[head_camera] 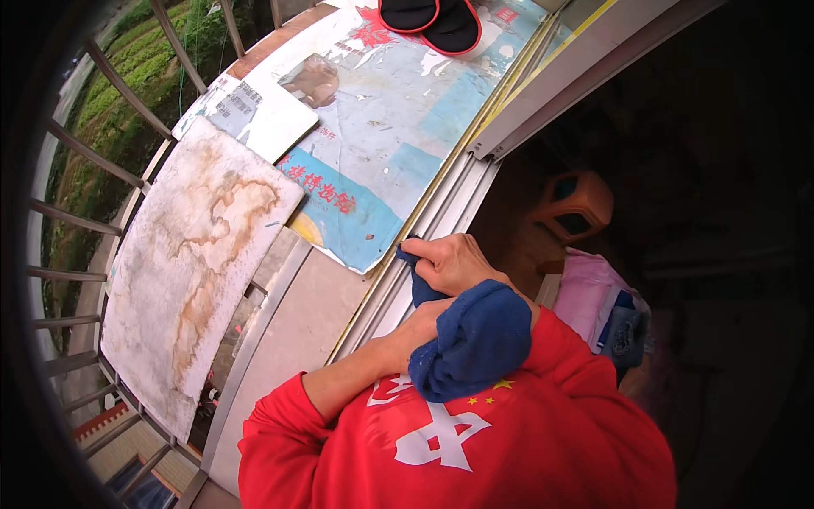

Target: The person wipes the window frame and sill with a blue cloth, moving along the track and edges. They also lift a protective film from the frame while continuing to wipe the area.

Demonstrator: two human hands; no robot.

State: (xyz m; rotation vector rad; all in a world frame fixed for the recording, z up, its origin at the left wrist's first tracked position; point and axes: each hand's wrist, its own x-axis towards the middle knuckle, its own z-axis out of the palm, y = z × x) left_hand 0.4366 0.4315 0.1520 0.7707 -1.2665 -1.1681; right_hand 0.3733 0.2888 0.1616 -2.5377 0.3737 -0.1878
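My right hand point(455, 261) grips a dark blue cloth point(425, 289) and presses it into the white sliding-window track point(397, 308), forefinger pointing along the rail. Just below it, my left hand point(420, 327) reaches across from the left with a thick bunch of blue cloth point(474, 340) gathered at it. That bunch covers the left fingers and part of the right forearm. Whether both blue parts are one piece is hidden. Beside the track lies a worn blue printed board point(381, 165), its near corner close to my right hand.
A water-stained white board point(203, 254) lies at left by metal window bars point(111, 162). A smaller white board point(273, 118) overlaps the printed one. Black red-edged slippers point(448, 25) sit at the top. An aluminium sash point(559, 70) stands right of the track. Indoors are an orange stool point(575, 203) and folded fabrics point(594, 289).
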